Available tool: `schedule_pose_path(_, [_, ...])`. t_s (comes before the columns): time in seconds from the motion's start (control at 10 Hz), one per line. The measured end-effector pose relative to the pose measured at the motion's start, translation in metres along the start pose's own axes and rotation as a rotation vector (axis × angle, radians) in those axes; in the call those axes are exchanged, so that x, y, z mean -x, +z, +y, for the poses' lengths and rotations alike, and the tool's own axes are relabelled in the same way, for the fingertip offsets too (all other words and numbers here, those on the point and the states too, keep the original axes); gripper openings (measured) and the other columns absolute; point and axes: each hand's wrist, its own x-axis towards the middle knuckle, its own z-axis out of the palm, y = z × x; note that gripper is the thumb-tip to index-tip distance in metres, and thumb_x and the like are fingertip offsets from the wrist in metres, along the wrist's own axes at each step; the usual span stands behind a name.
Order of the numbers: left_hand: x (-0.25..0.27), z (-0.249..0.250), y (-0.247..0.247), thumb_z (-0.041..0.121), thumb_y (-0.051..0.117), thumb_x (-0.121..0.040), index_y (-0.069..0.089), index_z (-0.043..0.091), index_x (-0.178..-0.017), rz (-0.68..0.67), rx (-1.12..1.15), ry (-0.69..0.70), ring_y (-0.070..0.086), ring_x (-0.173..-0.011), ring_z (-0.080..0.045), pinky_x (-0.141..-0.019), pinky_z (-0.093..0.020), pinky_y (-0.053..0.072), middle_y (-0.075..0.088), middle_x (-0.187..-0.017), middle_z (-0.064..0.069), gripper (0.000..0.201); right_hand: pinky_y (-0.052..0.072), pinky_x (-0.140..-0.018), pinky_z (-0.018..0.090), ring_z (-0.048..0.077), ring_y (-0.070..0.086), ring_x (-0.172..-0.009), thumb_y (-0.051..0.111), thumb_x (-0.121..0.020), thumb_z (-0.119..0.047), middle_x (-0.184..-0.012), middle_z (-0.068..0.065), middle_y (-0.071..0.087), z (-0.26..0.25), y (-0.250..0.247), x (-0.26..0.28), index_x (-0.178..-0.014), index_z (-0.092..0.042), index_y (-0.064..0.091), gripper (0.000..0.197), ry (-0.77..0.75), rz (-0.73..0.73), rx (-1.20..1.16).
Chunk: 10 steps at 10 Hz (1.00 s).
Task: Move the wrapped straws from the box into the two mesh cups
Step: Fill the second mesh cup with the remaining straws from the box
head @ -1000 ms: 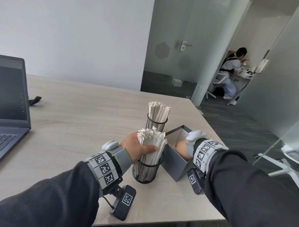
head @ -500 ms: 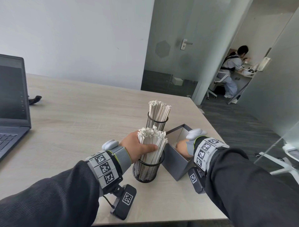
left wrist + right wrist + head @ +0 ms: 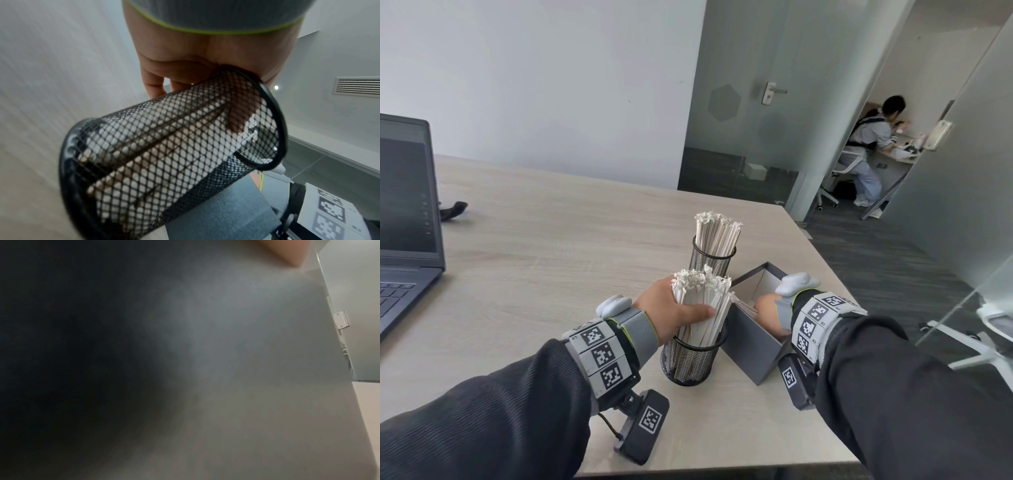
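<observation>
Two black mesh cups stand on the wooden table. The near cup (image 3: 693, 359) holds a bundle of white wrapped straws (image 3: 703, 301), and my left hand (image 3: 671, 313) grips that bundle above the rim, thumb across its front. In the left wrist view the near cup (image 3: 174, 162) fills the frame, straws showing through the mesh. The far cup (image 3: 712, 260) is also filled with straws (image 3: 717, 233). My right hand (image 3: 768, 310) reaches down into the open grey box (image 3: 751, 353); its fingers are hidden by the box wall. The right wrist view shows only the blurred box wall (image 3: 226, 369).
An open laptop (image 3: 404, 212) sits at the table's left edge. A small dark object (image 3: 453, 209) lies behind it. The table edge runs just right of the box. A person sits at a desk in the room beyond the glass door (image 3: 739, 102).
Both hands stay in place: the left on the straw bundle, the right in the box. Only the head view shifted slightly.
</observation>
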Motion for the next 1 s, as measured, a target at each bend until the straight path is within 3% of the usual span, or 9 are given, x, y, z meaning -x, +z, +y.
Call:
schedule_pose_path(0.1, [0.0,0.0,0.001,0.028,0.084,-0.072,0.067,0.024,-0.103,-0.003,0.016,0.012,0.063,-0.073,0.005,-0.055,-0.003,0.044,0.071,-0.084,0.012,0.035,0.048,-0.08,0.032,0.025,0.051,-0.083,0.052,-0.094,-0.026,-0.07,-0.006,0.042,-0.003,-0.001,0.003,-0.065,-0.029,0.034,0.034,0.011,0.003,-0.038])
schedule_pose_path(0.3, [0.0,-0.001,0.0,0.029,0.083,-0.072,0.068,0.025,-0.104,-0.006,0.009,0.01,0.065,-0.076,0.003,-0.056,-0.002,0.044,0.072,-0.086,0.011,0.035,0.044,-0.067,0.026,0.015,0.049,-0.063,0.055,-0.092,-0.021,-0.069,-0.005,0.046,-0.008,-0.012,0.01,-0.066,-0.027,0.036,0.033,-0.01,-0.033,-0.039])
schedule_pose_path(0.4, [0.0,0.0,0.0,0.032,0.083,-0.072,0.067,0.026,-0.103,-0.006,-0.013,0.009,0.065,-0.077,0.002,-0.056,-0.002,0.044,0.072,-0.087,0.011,0.035,0.034,-0.058,0.024,0.017,0.042,-0.058,0.052,-0.091,-0.018,-0.063,-0.002,0.042,-0.007,-0.01,0.003,-0.062,-0.02,0.038,0.032,0.005,-0.044,0.128])
schedule_pose_path(0.6, [0.0,0.0,-0.001,0.031,0.083,-0.072,0.067,0.027,-0.101,-0.004,-0.009,0.008,0.065,-0.078,0.001,-0.059,-0.006,0.046,0.072,-0.087,0.011,0.034,0.026,-0.048,0.022,0.02,0.045,-0.056,0.052,-0.091,-0.026,-0.061,-0.002,0.044,-0.008,-0.022,0.007,-0.063,-0.017,0.043,0.031,-0.025,0.008,0.325])
schedule_pose_path(0.7, [0.0,0.0,0.0,0.031,0.083,-0.072,0.067,0.029,-0.1,-0.006,-0.013,0.011,0.065,-0.078,0.001,-0.06,-0.008,0.045,0.072,-0.086,0.013,0.032,0.028,-0.047,0.022,0.022,0.05,-0.062,0.053,-0.092,-0.025,-0.073,0.002,0.054,-0.006,-0.035,0.013,-0.078,-0.015,0.054,0.017,-0.063,0.019,0.36])
schedule_pose_path(0.8, [0.0,-0.001,0.0,0.032,0.084,-0.071,0.067,0.028,-0.101,-0.007,-0.007,0.009,0.066,-0.08,-0.001,-0.062,-0.01,0.047,0.073,-0.087,0.011,0.034,0.026,-0.046,0.022,0.023,0.049,-0.064,0.05,-0.096,-0.019,-0.069,0.001,0.049,0.001,-0.046,0.017,-0.079,-0.013,0.052,0.018,-0.05,0.015,0.324])
schedule_pose_path(0.9, [-0.002,-0.004,0.0,0.034,0.084,-0.07,0.068,0.025,-0.103,-0.003,-0.009,0.003,0.069,-0.084,-0.007,-0.073,-0.021,0.052,0.074,-0.09,0.008,0.038,0.028,-0.047,0.023,0.015,0.042,-0.053,0.052,-0.096,-0.02,-0.065,-0.002,0.047,0.011,-0.056,0.028,-0.066,-0.02,0.042,0.031,-0.064,0.105,0.175])
schedule_pose_path(1.0, [-0.003,-0.004,0.001,0.035,0.084,-0.07,0.068,0.025,-0.103,-0.005,-0.027,0.003,0.069,-0.085,-0.008,-0.074,-0.022,0.052,0.074,-0.09,0.008,0.039,0.037,-0.056,0.027,0.022,0.054,-0.065,0.059,-0.093,-0.032,-0.076,0.001,0.06,0.025,-0.056,0.037,-0.073,-0.023,0.052,0.023,-0.087,0.241,-0.057])
